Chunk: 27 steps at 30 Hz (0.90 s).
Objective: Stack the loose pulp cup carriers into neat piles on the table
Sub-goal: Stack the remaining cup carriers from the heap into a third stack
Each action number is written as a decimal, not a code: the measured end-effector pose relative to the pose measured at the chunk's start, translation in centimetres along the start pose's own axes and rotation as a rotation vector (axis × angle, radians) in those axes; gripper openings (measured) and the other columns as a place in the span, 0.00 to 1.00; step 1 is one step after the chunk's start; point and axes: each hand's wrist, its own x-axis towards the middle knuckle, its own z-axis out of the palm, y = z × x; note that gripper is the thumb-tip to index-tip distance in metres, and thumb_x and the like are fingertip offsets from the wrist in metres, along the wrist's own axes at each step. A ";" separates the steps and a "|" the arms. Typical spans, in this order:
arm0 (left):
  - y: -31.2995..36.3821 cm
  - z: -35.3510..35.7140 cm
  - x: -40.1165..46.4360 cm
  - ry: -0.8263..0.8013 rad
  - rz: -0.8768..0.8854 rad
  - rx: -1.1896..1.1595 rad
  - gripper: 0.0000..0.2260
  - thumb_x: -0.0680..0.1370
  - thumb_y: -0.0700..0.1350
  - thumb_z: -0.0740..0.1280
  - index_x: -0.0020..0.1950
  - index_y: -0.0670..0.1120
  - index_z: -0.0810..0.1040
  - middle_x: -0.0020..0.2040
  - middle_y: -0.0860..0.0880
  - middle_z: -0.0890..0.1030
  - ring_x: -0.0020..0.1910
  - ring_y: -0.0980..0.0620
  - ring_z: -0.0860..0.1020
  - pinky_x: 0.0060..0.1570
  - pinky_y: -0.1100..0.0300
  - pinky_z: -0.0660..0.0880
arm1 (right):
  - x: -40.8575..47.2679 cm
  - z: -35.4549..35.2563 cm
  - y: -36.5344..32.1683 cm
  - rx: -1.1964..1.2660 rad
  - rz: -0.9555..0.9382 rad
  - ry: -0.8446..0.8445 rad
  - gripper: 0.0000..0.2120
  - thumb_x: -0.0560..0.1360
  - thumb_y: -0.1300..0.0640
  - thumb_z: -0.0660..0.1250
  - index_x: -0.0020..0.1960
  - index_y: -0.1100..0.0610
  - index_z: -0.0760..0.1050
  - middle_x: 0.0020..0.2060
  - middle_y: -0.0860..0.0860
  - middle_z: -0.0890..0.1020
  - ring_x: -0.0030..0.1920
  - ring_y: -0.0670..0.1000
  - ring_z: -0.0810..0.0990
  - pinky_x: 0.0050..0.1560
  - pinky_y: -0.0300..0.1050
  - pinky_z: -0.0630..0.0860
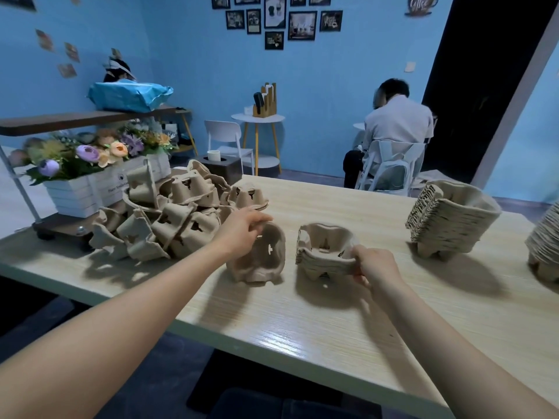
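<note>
A jumble of loose brown pulp cup carriers lies on the left part of the light wooden table. My left hand grips the top edge of a single carrier, which stands tilted on its side on the table. To its right sits a short stack of nested carriers. My right hand pinches that stack's near right corner. Further right stands a tall neat pile, and another pile is cut off by the right edge.
A white planter box of artificial flowers on a dark stand sits behind the loose heap. A brown tissue box stands at the table's far edge. Beyond the table a person sits on a white chair, back turned.
</note>
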 end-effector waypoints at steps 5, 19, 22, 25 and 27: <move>-0.6 0.1 -0.9 0.034 -0.109 0.154 0.25 0.77 0.44 0.66 0.73 0.49 0.65 0.68 0.45 0.64 0.69 0.44 0.62 0.70 0.53 0.57 | 0.2 0.0 0.2 0.021 0.000 -0.007 0.10 0.73 0.61 0.64 0.34 0.59 0.70 0.28 0.54 0.68 0.30 0.53 0.67 0.32 0.47 0.65; -1.2 0.3 -3.6 0.050 -0.359 0.064 0.26 0.76 0.42 0.67 0.71 0.43 0.62 0.66 0.41 0.71 0.63 0.42 0.71 0.61 0.51 0.69 | 0.1 0.1 0.2 0.016 0.003 0.004 0.10 0.72 0.60 0.63 0.33 0.59 0.69 0.28 0.55 0.68 0.33 0.54 0.68 0.39 0.49 0.65; -1.3 -0.8 -3.3 0.172 -0.420 -0.054 0.19 0.74 0.42 0.69 0.61 0.45 0.66 0.54 0.42 0.77 0.46 0.44 0.77 0.45 0.53 0.73 | -0.1 0.2 0.1 0.006 0.000 0.006 0.10 0.72 0.60 0.63 0.32 0.59 0.68 0.27 0.55 0.68 0.31 0.53 0.68 0.35 0.49 0.63; -1.0 -2.2 -2.8 0.309 -0.373 -0.124 0.13 0.73 0.40 0.70 0.52 0.44 0.70 0.50 0.44 0.78 0.45 0.46 0.76 0.45 0.55 0.73 | -0.4 0.6 0.0 -0.001 -0.002 -0.008 0.10 0.72 0.60 0.62 0.32 0.59 0.68 0.27 0.55 0.67 0.30 0.53 0.67 0.33 0.49 0.61; -0.5 -2.9 -2.3 0.342 -0.290 -0.173 0.09 0.74 0.38 0.70 0.51 0.45 0.72 0.49 0.46 0.79 0.47 0.47 0.77 0.49 0.54 0.75 | -0.8 1.1 -0.2 -0.001 -0.001 -0.021 0.12 0.73 0.60 0.63 0.31 0.58 0.68 0.27 0.54 0.67 0.31 0.53 0.67 0.35 0.49 0.63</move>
